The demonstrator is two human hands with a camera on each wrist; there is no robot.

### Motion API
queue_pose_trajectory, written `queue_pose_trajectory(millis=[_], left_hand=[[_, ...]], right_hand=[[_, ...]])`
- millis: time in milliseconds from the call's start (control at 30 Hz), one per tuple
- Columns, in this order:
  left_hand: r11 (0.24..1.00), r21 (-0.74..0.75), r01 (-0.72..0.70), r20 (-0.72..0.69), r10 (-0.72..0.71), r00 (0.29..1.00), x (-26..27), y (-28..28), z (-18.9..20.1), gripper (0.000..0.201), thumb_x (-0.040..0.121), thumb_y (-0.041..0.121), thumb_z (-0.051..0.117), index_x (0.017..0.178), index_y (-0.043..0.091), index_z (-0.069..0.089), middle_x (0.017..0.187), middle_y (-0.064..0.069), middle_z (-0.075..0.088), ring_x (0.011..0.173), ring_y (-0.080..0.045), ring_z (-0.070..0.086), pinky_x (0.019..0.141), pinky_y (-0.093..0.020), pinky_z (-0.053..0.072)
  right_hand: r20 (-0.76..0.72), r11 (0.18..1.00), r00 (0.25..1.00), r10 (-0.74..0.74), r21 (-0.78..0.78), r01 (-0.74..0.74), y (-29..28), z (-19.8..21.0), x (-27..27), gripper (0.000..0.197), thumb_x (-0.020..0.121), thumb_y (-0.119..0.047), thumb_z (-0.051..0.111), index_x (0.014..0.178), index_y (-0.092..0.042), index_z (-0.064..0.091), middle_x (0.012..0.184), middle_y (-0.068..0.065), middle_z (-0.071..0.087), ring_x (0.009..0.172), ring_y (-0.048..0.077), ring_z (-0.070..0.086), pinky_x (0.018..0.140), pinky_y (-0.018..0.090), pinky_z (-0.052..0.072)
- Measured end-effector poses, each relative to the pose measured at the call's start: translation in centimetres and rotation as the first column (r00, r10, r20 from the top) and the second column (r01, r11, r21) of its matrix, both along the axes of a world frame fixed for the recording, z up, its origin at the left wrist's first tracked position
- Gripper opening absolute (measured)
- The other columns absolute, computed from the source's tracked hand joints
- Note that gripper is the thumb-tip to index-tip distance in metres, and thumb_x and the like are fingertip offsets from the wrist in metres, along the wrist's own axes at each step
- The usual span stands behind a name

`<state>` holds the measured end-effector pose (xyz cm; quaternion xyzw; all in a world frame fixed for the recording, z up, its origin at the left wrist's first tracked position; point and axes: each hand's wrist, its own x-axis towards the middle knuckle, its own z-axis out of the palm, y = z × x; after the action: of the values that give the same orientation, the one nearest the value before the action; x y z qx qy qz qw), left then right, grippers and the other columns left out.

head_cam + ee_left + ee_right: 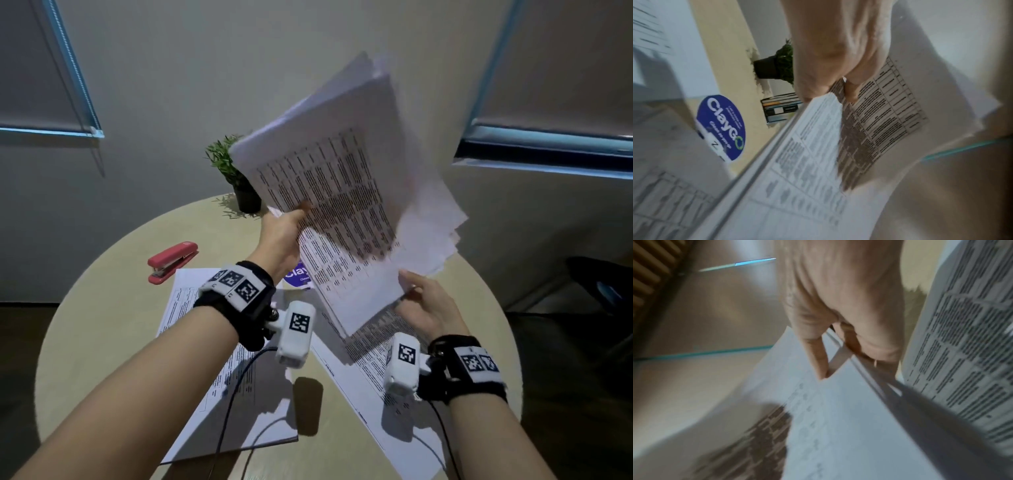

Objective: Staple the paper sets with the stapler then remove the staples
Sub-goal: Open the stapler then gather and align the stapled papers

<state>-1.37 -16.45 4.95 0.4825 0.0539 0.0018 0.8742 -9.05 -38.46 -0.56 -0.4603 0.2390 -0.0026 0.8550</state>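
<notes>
While the paper set (346, 205) is up in the air above the counter (102, 308), loosely fanned with its far edges splayed, the step in hand looks like gathering and squaring the sheets before stapling; the left hand (281, 236) pinches the set at its left edge, thumb on the printed face and fingers behind, and the right hand (424, 305) holds the lower corner of the sheets between thumb and fingers, as the right wrist view also shows; to do this well, I judge the grip should loosen just enough for the sheets to slide, then the lower edge be tapped on the counter until the edges line up, since stapling a fanned stack would miss the rearmost pages; one corner should end flush and pinched firmly before either hand lets go. Beyond the held set, two more printed paper sets lie flat on the counter, one under the left forearm (219, 377) and one under the right wrist (373, 394); the red stapler (172, 261) lies near the counter's left rim, well apart from both hands, so the left hand is the nearer one to fetch it; a blue round sticker (721, 128) and a small potted plant (236, 171) sit further back.
</notes>
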Motion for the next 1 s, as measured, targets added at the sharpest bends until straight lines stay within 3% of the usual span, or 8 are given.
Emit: queue_pose_trajectory(millis=[133,233,333,500,633,733,867,1000], left_hand=[[0.995,-0.054,0.083,-0.083,-0.088,0.993,-0.2,2.5,-1.4,0.035,0.089,0.003,0.056,0.122,-0.009,0.056,0.105,-0.02,0.067,0.079,-0.028,0.069,0.059,-0.034,0.059],[0.999,0.036,0.038,-0.019,-0.037,0.999,0.7,5.7,-2.5,0.036,0.086,-0.004,0.056,0.121,-0.005,0.058,0.114,-0.019,0.066,0.085,-0.028,0.068,0.059,-0.029,0.057],[0.939,0.337,0.064,0.04,-0.082,0.996,1.0,7.3,-3.7,0.034,0.086,-0.003,0.058,0.12,0.002,0.061,0.113,-0.017,0.067,0.085,-0.031,0.067,0.063,-0.033,0.058],[0.861,0.505,0.057,0.198,-0.18,0.964,-0.1,5.1,-3.8,0.035,0.084,0.004,0.068,0.119,0.001,0.062,0.115,-0.012,0.069,0.103,-0.024,0.067,0.089,-0.034,0.054],[0.887,0.46,0.045,0.306,-0.206,0.93,-0.5,4.5,-2.6,0.036,0.084,0.006,0.068,0.118,-0.004,0.062,0.111,-0.012,0.07,0.1,-0.018,0.068,0.082,-0.023,0.054],[0.927,0.36,0.103,0.306,-0.222,0.926,-1.0,4.3,-2.6,0.037,0.078,0.0,0.07,0.114,0.002,0.063,0.11,-0.013,0.07,0.1,-0.02,0.068,0.083,-0.027,0.056],[0.872,0.461,0.163,0.215,-0.288,0.933,-1.7,3.1,-4.6,0.027,0.077,0.001,0.073,0.101,0.01,0.067,0.09,0.001,0.075,0.084,-0.007,0.071,0.069,-0.019,0.056],[0.858,0.495,0.136,0.222,-0.276,0.935,-1.4,2.7,-4.8,0.021,0.082,0.007,0.07,0.102,0.004,0.067,0.097,-0.008,0.073,0.085,-0.012,0.071,0.073,-0.026,0.056]], right_hand=[[0.061,0.989,0.992,-0.11,-0.091,0.115,-1.2,0.6,0.8,0.018,0.095,0.003,0.053,0.11,0.009,0.061,0.071,0.012,0.075,0.061,0.02,0.073,0.054,0.031,0.06],[0.17,0.936,0.969,-0.181,-0.271,0.223,-2.6,1.5,0.1,0.024,0.091,0.008,0.056,0.114,0.007,0.062,0.06,-0.001,0.072,0.053,0.006,0.068,0.057,0.02,0.058],[0.217,0.842,0.955,-0.202,-0.459,0.282,-3.4,2.4,-0.7,0.007,0.091,0.003,0.06,0.098,0.003,0.063,0.039,-0.009,0.056,0.032,-0.004,0.05,0.036,0.01,0.039],[0.352,0.715,0.923,-0.153,-0.606,0.349,-4.7,2.5,0.3,0.009,0.083,-0.001,0.068,0.084,-0.01,0.07,0.079,0.001,0.069,0.073,0.013,0.063,0.075,0.028,0.051],[0.46,0.73,0.88,-0.116,-0.562,0.389,-6.1,3.5,0.3,0.015,0.088,0.004,0.061,0.092,-0.009,0.067,0.073,-0.009,0.072,0.066,0.001,0.066,0.062,0.016,0.053],[0.455,0.713,0.873,-0.175,-0.554,0.431,-6.9,2.9,0.4,0.031,0.077,0.008,0.061,0.095,-0.017,0.062,0.078,-0.012,0.07,0.074,0.007,0.064,0.07,0.02,0.052],[0.341,0.716,0.921,-0.19,-0.594,0.367,-6.2,1.0,0.2,0.035,0.082,0.016,0.052,0.103,-0.011,0.058,0.098,0.006,0.066,0.087,0.017,0.063,0.077,0.028,0.053],[0.341,0.702,0.912,-0.227,-0.592,0.396,-6.0,0.1,0.1,0.025,0.083,0.009,0.054,0.078,-0.015,0.059,0.081,0.003,0.064,0.064,0.005,0.062,0.06,0.02,0.052]])
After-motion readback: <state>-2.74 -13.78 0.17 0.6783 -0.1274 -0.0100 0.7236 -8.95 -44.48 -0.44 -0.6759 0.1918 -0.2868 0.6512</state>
